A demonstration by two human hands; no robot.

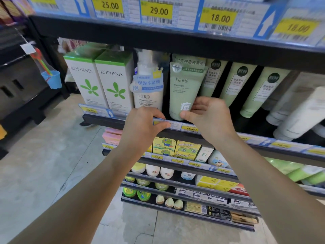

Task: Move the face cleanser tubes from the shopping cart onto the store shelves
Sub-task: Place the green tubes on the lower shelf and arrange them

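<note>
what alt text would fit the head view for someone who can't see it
A person's right hand grips the bottom of a green cleanser tube standing on a store shelf, while the left hand holds the shelf-edge price strip.

Right hand [207, 114] hides the lower right corner of the green cleanser tube [182, 88]; left hand [146, 122] covers part of the price strip [175, 125]. White tubes [299, 113] at far right: blurred, cut off by the frame edge.

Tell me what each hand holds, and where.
The right hand grips the green tube at its bottom end. The left hand pinches the shelf edge strip.
</note>
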